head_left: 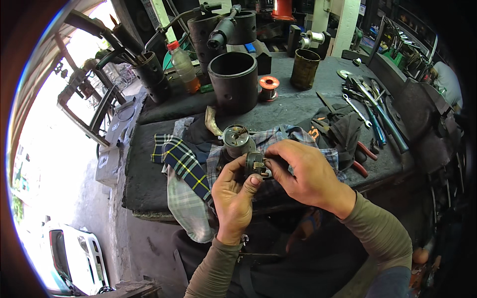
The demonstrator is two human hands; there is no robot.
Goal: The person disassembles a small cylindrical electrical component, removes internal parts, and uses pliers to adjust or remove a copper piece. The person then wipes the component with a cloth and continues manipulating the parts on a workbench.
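The round part (254, 159) in the middle is black with brassy bits. One olive sleeve (214, 270) lies at six o'clock, another (381, 231) at four. Nine o'clock: a navy cloth (185, 163), checked white and yellow; seven: a pale grey-green checked cloth (185, 198). Eleven: a red-capped bottle (184, 67), amber-based. One: an orange-red-flanged spool (269, 83), a rusty brown can (305, 70). Three: red-handled pliers (366, 151).

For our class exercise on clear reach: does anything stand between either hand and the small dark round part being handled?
Nothing visible does. The left hand holds the dark round part, and the right hand is up against its right side. The metal cylinder stands just beyond the part, not between it and either hand.
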